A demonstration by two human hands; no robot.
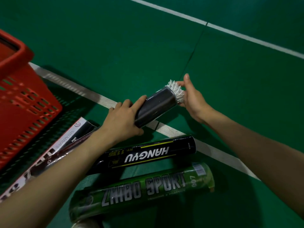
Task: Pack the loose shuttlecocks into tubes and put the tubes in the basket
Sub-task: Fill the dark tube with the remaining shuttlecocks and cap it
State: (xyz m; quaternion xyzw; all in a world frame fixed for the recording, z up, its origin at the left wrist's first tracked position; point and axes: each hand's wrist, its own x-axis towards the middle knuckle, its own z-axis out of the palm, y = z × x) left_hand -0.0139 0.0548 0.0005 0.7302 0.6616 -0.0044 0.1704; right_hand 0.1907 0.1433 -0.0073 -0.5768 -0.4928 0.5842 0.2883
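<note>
Shuttlecock: its white feather skirt protrudes from the open upper-right end of a plain black tube at the centre of the frame, held tilted above the green court floor. The left hand grips the lower-left end of the plain black tube, fingers wrapped over the top and thumb beneath. The right hand holds the feathers at the tube mouth, fingers curled round the skirt, thumb raised.

Three further tubes lie on the floor in the lower half of the frame.
- The HANGYU tube, black with yellow stripes, carries "HANGYU" in white, inverted from this view. A yellow code beside it is too small to read with certainty. It lies just below the left hand.
- The green tube, lower centre, reads "ZHIBO SPORT" and "007". It lies just beside the HANGYU tube.
- The white-and-black tube, lower left, shows "BADMINTON" and is partly covered by the left forearm.

The red basket, with perforated walls, stands at the left edge beside the white-and-black tube. A white court line runs diagonally under the held tube.
</note>
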